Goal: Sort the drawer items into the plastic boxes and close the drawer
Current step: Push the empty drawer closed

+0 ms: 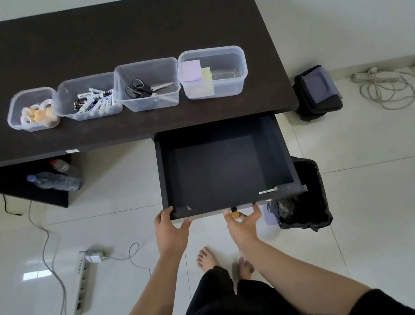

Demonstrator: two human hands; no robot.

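Drawer [225, 165] stood pulled fully out from under the desk [98, 38], and its dark floor showed nothing left inside. That read as sorting done, closing still to come.

Both hands were at the drawer's front edge. The left hand [170, 228] sat at the front's left corner, thumb hooked over the top lip and fingers spread below, a brace rather than a clamp. The right hand [242, 218] was at the middle of that same front, fingers loosely spread around the small knob [234, 212]; whether it truly pinched the knob, I couldn't tell. Two hands set apart like that suited a square, even push, so the drawer wouldn't skew on its runners.

Beyond the drawer, on the desk, four plastic boxes stood in a row: the tape box [32, 109] farthest left, then the battery box [89, 97], the scissors box [147, 85], and the sticky-note box [214, 72] directly behind the drawer. A black bin [303, 196] sat just right of the drawer's front.
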